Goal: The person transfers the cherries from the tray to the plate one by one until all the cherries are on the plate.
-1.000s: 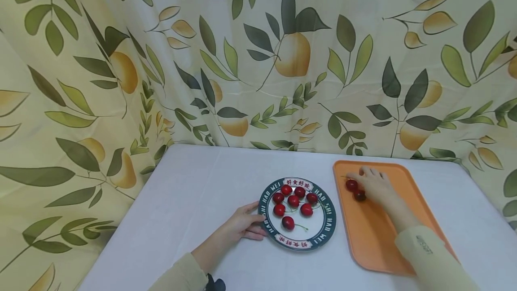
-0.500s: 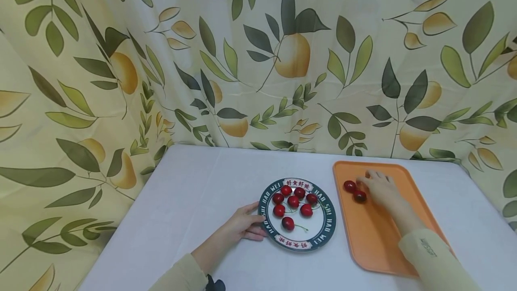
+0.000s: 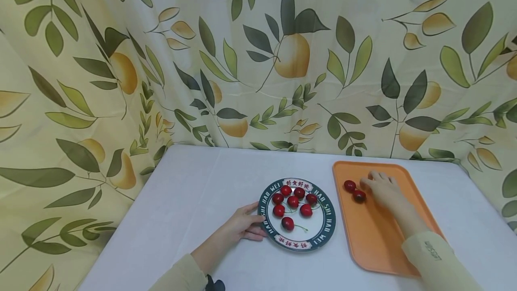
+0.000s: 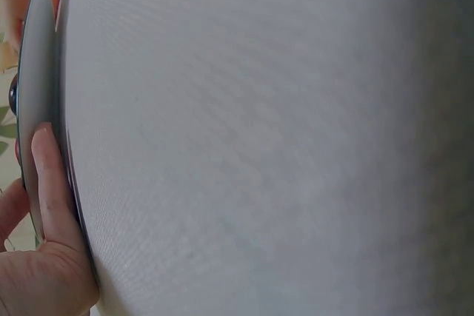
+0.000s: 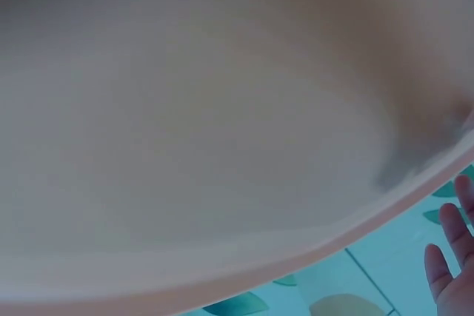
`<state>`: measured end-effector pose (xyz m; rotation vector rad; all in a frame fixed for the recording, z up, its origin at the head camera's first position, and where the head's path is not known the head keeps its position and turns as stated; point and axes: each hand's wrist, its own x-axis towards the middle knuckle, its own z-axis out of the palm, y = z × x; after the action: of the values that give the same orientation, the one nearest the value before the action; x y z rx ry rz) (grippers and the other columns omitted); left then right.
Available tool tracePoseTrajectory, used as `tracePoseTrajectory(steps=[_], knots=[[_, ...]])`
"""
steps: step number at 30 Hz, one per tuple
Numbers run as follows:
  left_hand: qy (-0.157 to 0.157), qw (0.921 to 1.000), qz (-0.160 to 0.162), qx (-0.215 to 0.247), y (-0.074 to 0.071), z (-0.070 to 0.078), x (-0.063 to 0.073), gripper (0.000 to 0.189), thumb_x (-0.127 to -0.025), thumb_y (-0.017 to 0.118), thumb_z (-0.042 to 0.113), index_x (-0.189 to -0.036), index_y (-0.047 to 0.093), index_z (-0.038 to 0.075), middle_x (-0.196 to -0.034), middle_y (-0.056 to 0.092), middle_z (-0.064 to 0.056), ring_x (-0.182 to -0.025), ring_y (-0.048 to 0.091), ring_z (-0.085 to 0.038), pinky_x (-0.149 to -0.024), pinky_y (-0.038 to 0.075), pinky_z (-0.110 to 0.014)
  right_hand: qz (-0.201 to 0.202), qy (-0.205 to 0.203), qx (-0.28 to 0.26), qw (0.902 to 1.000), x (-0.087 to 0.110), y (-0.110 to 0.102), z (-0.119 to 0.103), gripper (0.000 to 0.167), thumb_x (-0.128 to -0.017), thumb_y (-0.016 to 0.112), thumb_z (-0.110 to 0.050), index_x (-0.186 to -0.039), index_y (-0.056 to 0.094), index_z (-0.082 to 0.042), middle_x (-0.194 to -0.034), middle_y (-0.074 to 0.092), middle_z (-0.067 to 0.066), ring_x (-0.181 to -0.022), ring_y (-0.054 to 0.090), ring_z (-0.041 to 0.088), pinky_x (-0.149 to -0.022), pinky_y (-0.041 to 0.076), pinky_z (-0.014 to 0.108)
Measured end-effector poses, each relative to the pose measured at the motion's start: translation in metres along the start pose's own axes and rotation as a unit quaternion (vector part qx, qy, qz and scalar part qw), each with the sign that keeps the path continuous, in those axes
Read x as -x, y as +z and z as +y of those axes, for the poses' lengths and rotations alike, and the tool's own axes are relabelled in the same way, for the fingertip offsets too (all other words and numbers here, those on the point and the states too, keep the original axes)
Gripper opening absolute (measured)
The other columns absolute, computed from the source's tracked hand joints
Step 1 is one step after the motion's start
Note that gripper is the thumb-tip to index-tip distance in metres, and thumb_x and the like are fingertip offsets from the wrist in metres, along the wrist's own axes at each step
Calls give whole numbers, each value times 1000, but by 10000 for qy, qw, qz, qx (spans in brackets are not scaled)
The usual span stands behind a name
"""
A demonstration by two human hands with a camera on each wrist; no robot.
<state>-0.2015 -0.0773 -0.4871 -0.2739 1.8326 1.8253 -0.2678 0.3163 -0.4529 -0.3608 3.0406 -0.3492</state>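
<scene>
At the left rim of a round plate (image 3: pixel 296 237), my left hand (image 3: pixel 243 226) grips it with the thumb over the rim. In the left wrist view, one finger (image 4: pixel 49 175) lies along the pale underside of the plate. Several red cherries (image 3: pixel 293 201), some with green stems, sit on the plate's white middle. My right hand (image 3: pixel 385 191) hovers over the orange tray (image 3: pixel 365 246), its fingertips just right of two dark red cherries (image 3: pixel 359 196). Nothing shows between its fingers. Only a few straight fingertips (image 5: pixel 458 231) enter the right wrist view, by the tray's edge.
A white cloth covers the table (image 3: pixel 214 178). Behind it hangs a curtain (image 3: pixel 258 102) printed with leaves and fruit. The tray lies right of the plate with a narrow gap between them. Below the left sleeve, a small black object (image 3: pixel 215 284) pokes out.
My right hand has drawn back to the right from the two cherries, which now lie uncovered on the tray. The left hand and plate have stayed put.
</scene>
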Motion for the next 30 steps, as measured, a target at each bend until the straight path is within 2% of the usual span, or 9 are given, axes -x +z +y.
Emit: tracePoseTrajectory(steps=[5,12,16,24,30], knots=[[61,10000,-55,-37,0,0,1,63,-87,58,10,-143,29,8,-83,68,-13,-69,68,-27,-62,59,-40,315,-395,361,9981,2,0,2,16,-79,58,0,-88,60,-13,-93,46,16,-90,40,38,-78,33,56],[41,10000,-26,-44,0,-1,0,64,-87,59,10,-143,29,8,-83,68,-13,-69,68,-27,-63,59,-39,632,-644,464,9948,1,0,1,17,-78,63,1,-78,59,-16,-89,46,12,-87,42,34,-73,35,49],[8,10000,-18,-21,0,0,1,64,-87,59,10,-143,29,8,-83,68,-13,-69,68,-26,-63,59,-39,638,-664,473,9946,1,-1,0,15,-79,66,-1,-80,60,-15,-90,46,11,-88,41,34,-73,36,49],[38,10000,-24,-40,0,0,0,63,-87,58,10,-143,30,8,-82,68,-12,-68,68,-26,-62,59,-39,545,-526,352,9965,-1,-2,-5,11,-80,68,-8,-89,64,-12,-96,48,15,-94,41,37,-81,36,54],[53,10000,-40,-44,1,1,2,64,-87,58,10,-143,29,8,-82,68,-13,-68,68,-26,-62,59,-39,794,-620,346,9943,-2,-2,-8,9,-80,69,-12,-88,65,-10,-93,48,13,-91,41,34,-78,36,51]])
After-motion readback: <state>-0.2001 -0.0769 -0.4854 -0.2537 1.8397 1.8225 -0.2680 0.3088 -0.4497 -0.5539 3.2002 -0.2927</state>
